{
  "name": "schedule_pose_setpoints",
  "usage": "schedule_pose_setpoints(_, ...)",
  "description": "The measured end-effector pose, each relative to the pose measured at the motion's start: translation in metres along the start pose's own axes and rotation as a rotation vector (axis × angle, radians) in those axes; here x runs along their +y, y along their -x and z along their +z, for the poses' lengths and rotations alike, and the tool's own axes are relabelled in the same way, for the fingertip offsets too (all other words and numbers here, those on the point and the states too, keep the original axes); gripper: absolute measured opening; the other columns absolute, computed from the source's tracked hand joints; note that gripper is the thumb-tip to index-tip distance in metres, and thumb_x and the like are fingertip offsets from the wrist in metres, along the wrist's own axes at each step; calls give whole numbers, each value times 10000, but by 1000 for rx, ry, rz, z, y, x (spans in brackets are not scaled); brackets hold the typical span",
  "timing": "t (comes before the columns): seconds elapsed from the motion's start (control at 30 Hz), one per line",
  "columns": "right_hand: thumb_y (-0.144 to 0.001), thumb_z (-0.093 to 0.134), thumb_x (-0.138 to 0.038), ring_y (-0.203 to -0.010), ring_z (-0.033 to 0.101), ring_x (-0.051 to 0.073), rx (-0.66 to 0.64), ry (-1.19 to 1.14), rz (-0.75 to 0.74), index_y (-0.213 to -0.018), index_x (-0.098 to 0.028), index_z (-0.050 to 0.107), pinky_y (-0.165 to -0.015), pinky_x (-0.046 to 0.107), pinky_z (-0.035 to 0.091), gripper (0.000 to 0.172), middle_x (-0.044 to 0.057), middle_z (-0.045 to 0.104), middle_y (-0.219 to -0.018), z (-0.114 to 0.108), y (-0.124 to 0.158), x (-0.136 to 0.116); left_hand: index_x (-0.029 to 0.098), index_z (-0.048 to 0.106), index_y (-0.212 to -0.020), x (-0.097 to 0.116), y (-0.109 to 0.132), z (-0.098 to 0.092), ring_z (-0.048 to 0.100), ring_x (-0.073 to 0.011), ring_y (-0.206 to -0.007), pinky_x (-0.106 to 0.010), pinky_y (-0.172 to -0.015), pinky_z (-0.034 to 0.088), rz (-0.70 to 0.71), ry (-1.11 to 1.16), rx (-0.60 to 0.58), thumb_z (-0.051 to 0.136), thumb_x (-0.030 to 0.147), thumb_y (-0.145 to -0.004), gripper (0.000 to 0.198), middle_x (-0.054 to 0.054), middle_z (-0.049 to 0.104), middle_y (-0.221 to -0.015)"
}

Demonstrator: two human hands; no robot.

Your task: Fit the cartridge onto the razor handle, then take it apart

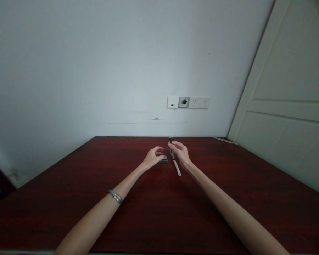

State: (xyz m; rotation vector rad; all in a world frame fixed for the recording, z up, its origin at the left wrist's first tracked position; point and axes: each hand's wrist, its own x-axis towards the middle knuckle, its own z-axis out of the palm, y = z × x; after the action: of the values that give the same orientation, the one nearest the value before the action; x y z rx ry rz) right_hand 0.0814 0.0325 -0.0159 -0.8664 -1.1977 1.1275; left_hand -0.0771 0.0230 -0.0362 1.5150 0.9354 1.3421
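Observation:
My right hand point(180, 153) pinches a slim black-and-white stick-like thing point(171, 140) between thumb and fingers. Its pale top end points up toward the wall. Just below, a narrow white handle with a rounded end point(177, 168) slants toward me on the table; whether it is part of the same thing I cannot tell. To the left, my left hand point(153, 157) is open, its fingers curved and apart from the thumb. The thumb tip is right by a small clear, teal-tinted case point(163, 160) on the table; whether they touch is unclear.
The dark red wooden table point(95, 219) reaches back to a white wall. Sockets and switches point(188, 102) are set in the wall above its back edge. A pale panelled door point(287, 106) leans in along the right side. A thin flat strip point(224, 140) lies at the back right corner.

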Motion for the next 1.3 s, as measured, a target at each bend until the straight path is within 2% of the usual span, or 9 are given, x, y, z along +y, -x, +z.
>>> schedule_pose_setpoints(0.13, -606, 692, -371, -904, 538, 180, 48, 172, -280, -770, -192, 677, -765, 285, 437, 243, 47, 624, -898, 1, 3, 5, 126, 589, -930, 5, 7, 16, 616, -168, -819, -314, -787, 470, 20, 116, -104, 707, 63, -576, 378, -86, 638, -916)
schedule_pose_setpoints(0.3, -608, 693, -368, -945, 512, 189, 60, 278, -341, -746, -199, 683, -812, 309, 428, 219, 52, 616, -877, 3, 10, 8, 119, 578, -900, 13, 13, 28, 629, -166, -777, -312, -784, 469, -17, 209, -122, 730, 97, -571, 363, -79, 665, -862)
schedule_pose_setpoints(0.47, -570, 720, -333, -832, 556, 162, 52, 212, -308, -694, -191, 679, -717, 262, 451, 192, 33, 623, -811, 10, 12, 7, 113, 610, -855, 13, 14, 27, 631, -178, -752, -287, -722, 485, 7, 159, -91, 722, 194, -610, 281, -82, 680, -832)
schedule_pose_setpoints(0.63, -675, 625, -413, -736, 580, 145, -149, 282, -191, -856, -185, 645, -616, 243, 446, 292, 28, 640, -810, 0, 6, -5, 109, 626, -884, 13, 13, 16, 632, -181, -668, -270, -581, 500, -9, 48, -78, 686, 256, -661, 274, -91, 677, -792)
schedule_pose_setpoints(0.7, -747, 546, -417, -765, 578, 154, -111, 466, -183, -902, -182, 622, -642, 258, 441, 291, 36, 637, -820, -11, 5, -7, 112, 627, -895, 13, 11, 10, 640, -189, -669, -274, -572, 506, -14, 23, -53, 686, 242, -659, 275, -94, 678, -787)
schedule_pose_setpoints(0.8, -775, 520, -356, -826, 572, 188, -3, 976, -169, -861, -174, 610, -696, 294, 421, 221, 79, 626, -877, -27, 7, -2, 116, 630, -888, 16, 8, 2, 645, -189, -660, -271, -562, 511, -14, 7, 2, 686, 216, -654, 261, -88, 678, -773)
schedule_pose_setpoints(0.9, -779, 499, -366, -859, 580, 244, -36, 1370, -118, -837, -169, 608, -692, 336, 414, 233, 126, 618, -935, -33, 12, 9, 116, 634, -877, 18, 7, -3, 643, -179, -650, -265, -563, 514, -16, 3, 30, 688, 194, -647, 249, -79, 676, -763)
schedule_pose_setpoints(1.1, -757, 484, -360, -861, 610, 290, -118, 1549, -74, -955, -148, 603, -699, 375, 431, 314, 158, 635, -946, -17, 21, 17, 104, 630, -891, 18, 6, -3, 640, -169, -658, -244, -549, 512, -9, -30, 20, 678, 197, -656, 258, -81, 672, -779)
schedule_pose_setpoints(1.3, -752, 458, -262, -894, 612, 289, -150, 1593, -31, -947, -128, 625, -719, 369, 450, 290, 166, 634, -981, -11, 21, 19, 94, 617, -905, 15, 3, -4, 643, -162, -649, -239, -544, 512, -13, -38, 13, 668, 182, -661, 264, -75, 674, -769)
